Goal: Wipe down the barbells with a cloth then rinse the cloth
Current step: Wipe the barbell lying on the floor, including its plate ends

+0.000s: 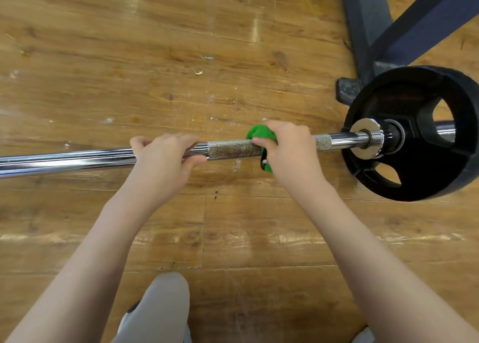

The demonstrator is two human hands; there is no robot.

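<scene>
My right hand [290, 148] is wrapped around the barbell [230, 149] with the green cloth [259, 133] bunched under my palm, fingers curled over the knurled stretch not far from the black weight plate [414, 133]. My left hand [163, 156] grips the smooth chrome just left of the knurling, fingers curled over the top and thumb underneath, steadying the bar, which lies low over the wooden floor [129, 70]. The risk I see is the cloth: it's wadded up, with a tail hanging below the bar, so I judge it could snag on the rough knurling and drag out of my grip, or cover only part of the bar's round and leave the underside dirty. If I push hard toward the plate, my knuckles could run into the steel collar [366, 138]. And should my left hand loosen, the bar may roll on its plate and twist away under the wiping.
</scene>
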